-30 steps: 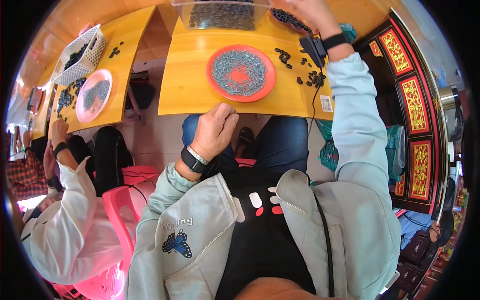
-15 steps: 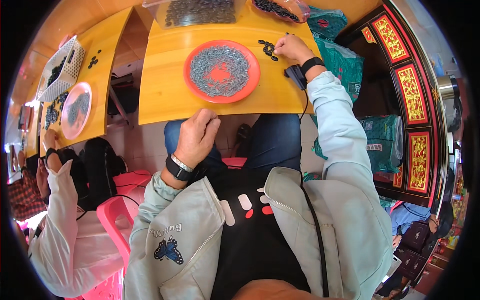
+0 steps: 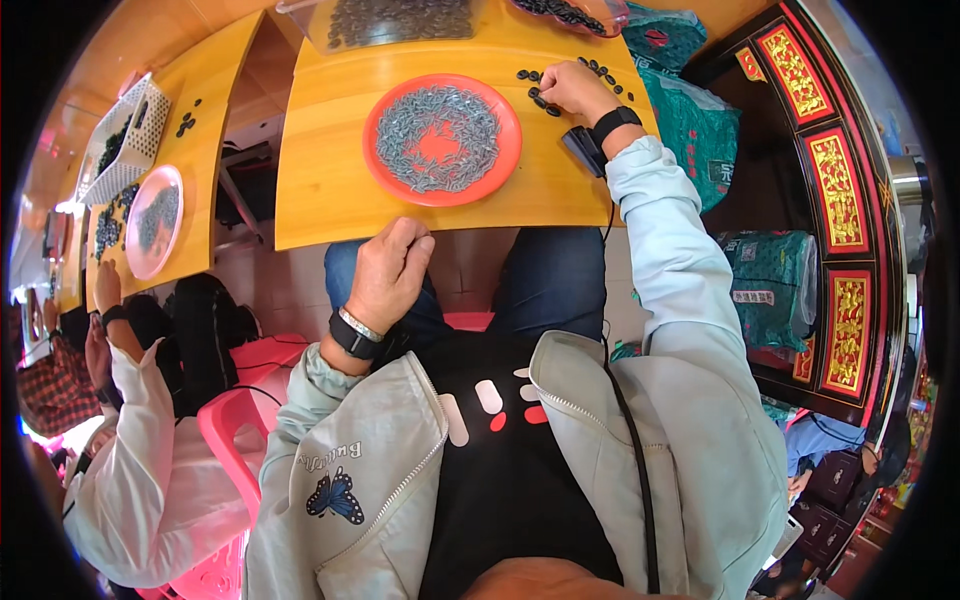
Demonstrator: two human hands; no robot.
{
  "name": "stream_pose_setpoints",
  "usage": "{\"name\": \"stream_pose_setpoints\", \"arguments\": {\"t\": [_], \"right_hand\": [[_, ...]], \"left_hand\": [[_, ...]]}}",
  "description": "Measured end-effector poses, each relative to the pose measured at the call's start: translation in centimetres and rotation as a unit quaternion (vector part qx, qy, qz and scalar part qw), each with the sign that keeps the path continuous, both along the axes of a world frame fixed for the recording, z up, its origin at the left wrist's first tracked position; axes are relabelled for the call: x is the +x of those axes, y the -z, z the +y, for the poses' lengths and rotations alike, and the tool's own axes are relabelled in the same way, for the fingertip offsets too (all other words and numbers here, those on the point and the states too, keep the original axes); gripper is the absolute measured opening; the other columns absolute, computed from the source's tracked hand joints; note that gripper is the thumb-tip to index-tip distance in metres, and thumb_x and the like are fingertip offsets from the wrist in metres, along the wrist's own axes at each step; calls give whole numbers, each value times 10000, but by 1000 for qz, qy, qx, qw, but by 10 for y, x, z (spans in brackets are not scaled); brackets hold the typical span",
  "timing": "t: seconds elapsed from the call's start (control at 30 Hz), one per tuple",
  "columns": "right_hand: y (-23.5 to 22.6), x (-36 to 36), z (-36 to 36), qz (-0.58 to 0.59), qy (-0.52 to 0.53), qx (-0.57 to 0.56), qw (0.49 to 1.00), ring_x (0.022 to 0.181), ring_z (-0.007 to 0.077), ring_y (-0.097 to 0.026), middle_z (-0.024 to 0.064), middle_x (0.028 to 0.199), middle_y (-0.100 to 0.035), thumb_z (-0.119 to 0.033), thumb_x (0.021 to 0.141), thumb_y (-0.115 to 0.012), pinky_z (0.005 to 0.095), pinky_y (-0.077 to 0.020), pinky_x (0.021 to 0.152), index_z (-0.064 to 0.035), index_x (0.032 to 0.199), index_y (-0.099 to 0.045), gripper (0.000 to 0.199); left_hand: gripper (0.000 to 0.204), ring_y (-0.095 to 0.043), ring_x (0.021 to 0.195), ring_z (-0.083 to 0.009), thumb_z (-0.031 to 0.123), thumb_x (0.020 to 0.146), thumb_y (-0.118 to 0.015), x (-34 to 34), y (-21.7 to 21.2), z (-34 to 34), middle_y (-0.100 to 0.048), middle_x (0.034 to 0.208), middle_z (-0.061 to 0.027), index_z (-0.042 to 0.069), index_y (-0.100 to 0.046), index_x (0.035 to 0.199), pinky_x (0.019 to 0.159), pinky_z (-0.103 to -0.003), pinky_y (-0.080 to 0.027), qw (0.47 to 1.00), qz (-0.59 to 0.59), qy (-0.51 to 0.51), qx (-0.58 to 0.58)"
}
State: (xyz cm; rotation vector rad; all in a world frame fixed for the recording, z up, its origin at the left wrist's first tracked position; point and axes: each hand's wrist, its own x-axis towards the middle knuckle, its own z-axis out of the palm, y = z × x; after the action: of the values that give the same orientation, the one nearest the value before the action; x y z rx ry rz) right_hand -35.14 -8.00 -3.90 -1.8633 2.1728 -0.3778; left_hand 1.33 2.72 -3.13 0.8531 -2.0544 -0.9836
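My right hand is over the far right of the yellow table, its fingers pinched down at a small black oval piece. More such glossy pieces lie scattered on both sides of it. Just below its wrist sits a small black box-shaped device with a cable. Curled closed, my left hand rests by the table's near edge, above my lap; whatever its fingers hold is hidden. Between the hands stands a round red plate covered with many small silver screws, its middle partly bare.
A clear bin of black pieces and a pink tray stand along the far edge. Green bags lean at the right. On the left table are a white basket and a pink plate, with a co-worker's hand nearby.
My right hand has shifted slightly left and toward me, uncovering several black pieces to its right. The left hand stays closed in nearly the same place.
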Motion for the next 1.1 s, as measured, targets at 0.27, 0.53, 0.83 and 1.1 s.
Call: {"name": "stream_pose_setpoints", "arguments": {"t": [0.27, 0.53, 0.83, 1.1], "right_hand": [[-3, -1, 15, -17, -24, -46, 998, 605, 174, -584, 71, 687, -628, -118, 723, -660, 294, -451, 563, -37, 781, -631, 104], [-70, 91, 69, -404, -171, 0, 899, 694, 61, -560, 4, 779, -613, -30, 823, -586, 202, -450, 632, -14, 935, -636, 124], [-41, 174, 115, -485, -221, 21, 846, 769, 76, -562, 19, 815, -612, -33, 818, -610, 217, -449, 698, -3, 885, -625, 74], [-39, 183, 111, -406, -239, -49, 881, 716, 113, -594, 61, 765, -641, -79, 775, -645, 239, -454, 667, 2, 832, -660, 100]], "left_hand": [[38, -544, 605, -240, 24, 818, -562, 0, 1, 3, -542, 694, -132, -8, -543, 828, 569, -293, -428, 1000, 4, -6, -5], [132, -537, 602, -105, 148, 906, -472, -8, -9, -6, -559, 712, -17, 34, -538, 908, 552, -217, -424, 954, 125, 1, 271], [158, -565, 598, -129, 180, 933, -431, -6, 6, -8, -566, 735, -39, 49, -518, 915, 546, -218, -439, 872, 216, 84, 431], [150, -593, 570, -156, 161, 920, -444, 4, 13, -13, -597, 726, -78, 28, -511, 909, 505, -223, -475, 820, 273, 121, 488]]}}
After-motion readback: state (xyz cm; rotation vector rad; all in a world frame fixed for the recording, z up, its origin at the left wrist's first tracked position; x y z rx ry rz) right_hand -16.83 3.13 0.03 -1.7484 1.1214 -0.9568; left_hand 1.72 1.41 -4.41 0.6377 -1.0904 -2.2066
